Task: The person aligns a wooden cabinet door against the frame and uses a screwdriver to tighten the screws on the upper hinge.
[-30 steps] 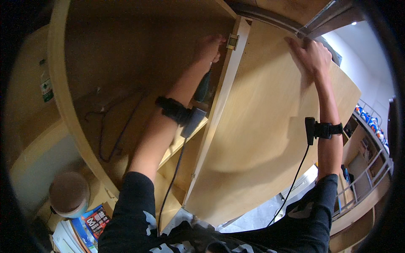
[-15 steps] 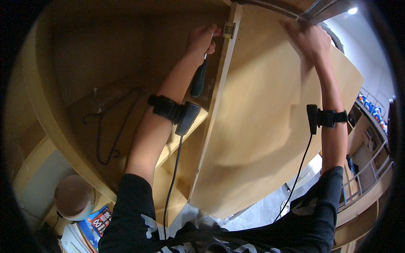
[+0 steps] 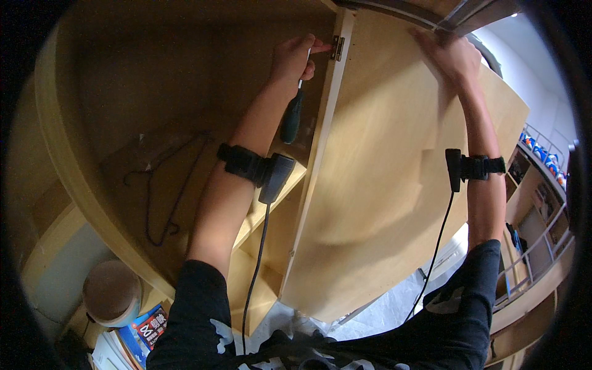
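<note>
My left hand (image 3: 295, 61) is closed around the shaft of a screwdriver (image 3: 290, 122), whose dark green handle hangs below the fist. Its index finger reaches out to a small metal hinge (image 3: 337, 48) on the pale edge of the cabinet door, near the top, and appears to touch it. My right hand (image 3: 456, 58) grips the wooden cabinet door (image 3: 376, 179) at its upper edge, with the thumb stretched along the door's face. The other fingers of that hand are partly hidden.
Inside the dark wooden cabinet lies a black clothes hanger (image 3: 151, 176). A round brown-topped container (image 3: 112, 290) and books (image 3: 139, 336) are at lower left. A metal beam (image 3: 475, 17) crosses above my right hand. Shelving and a bunk railing (image 3: 539, 246) are on the right.
My left index finger has straightened against the hinge, which now looks flatter and darker on the door's edge. My right hand stays on the door. The view has shifted slightly.
</note>
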A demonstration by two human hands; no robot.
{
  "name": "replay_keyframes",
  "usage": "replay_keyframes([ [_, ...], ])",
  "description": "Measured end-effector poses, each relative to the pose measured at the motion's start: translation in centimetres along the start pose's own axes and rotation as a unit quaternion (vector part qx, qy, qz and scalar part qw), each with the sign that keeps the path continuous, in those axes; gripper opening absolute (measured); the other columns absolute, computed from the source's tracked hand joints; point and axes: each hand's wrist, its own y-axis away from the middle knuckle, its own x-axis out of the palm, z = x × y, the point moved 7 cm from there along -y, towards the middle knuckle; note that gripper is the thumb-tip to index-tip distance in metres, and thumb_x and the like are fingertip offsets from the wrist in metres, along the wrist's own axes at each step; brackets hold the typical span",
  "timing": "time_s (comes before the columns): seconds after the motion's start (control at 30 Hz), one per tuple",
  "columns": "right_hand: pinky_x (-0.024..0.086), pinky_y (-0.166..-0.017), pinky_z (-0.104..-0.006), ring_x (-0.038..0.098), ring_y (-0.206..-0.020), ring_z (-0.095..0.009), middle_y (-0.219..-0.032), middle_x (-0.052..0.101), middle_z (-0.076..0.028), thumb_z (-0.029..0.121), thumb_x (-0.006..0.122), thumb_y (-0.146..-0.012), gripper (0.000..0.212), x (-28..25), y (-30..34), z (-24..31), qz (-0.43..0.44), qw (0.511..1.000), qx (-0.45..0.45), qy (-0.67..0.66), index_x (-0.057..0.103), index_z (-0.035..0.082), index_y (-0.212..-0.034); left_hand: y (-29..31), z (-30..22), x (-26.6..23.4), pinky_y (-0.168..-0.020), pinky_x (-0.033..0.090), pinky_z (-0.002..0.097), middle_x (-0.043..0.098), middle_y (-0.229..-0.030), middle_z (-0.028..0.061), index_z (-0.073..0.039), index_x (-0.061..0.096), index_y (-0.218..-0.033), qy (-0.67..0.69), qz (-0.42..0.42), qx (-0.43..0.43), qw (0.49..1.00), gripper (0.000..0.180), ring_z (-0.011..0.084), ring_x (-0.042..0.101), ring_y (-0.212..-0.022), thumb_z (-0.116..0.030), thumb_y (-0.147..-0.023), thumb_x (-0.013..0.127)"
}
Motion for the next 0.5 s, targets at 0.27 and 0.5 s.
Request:
replay_keyframes([
  [0.27,0.05,-0.074,-0.0413,0.065,-0.086,-0.036,-0.09,0.068,-0.018,0.073,0.048,-0.076,0.069,-0.3,-0.1,0.1,-0.065,0.998,-0.022,-0.012,0.068,0.012,-0.101,0.3,-0.5,1.2,-0.038,0.031,0.0211,0.069,-0.1,0.0132,-0.001,0.058,-0.095,0.004,0.016,0.005,1.0,0.023,0.0071,0.039,-0.042,-0.022,-0.097,0.048],
  [0.5,0.052,-0.069,-0.0413,0.067,-0.077,-0.035,-0.08,0.068,-0.018,0.074,0.048,-0.076,0.067,-0.1,-0.5,0.1,-0.088,0.995,-0.036,-0.009,0.072,0.013,-0.091,0.5,-0.7,2.0,-0.037,0.03,0.0218,0.069,-0.1,0.0134,-0.002,0.058,-0.094,0.001,0.016,-0.003,1.0,0.022,0.0075,0.037,-0.041,-0.021,-0.096,0.049],
])
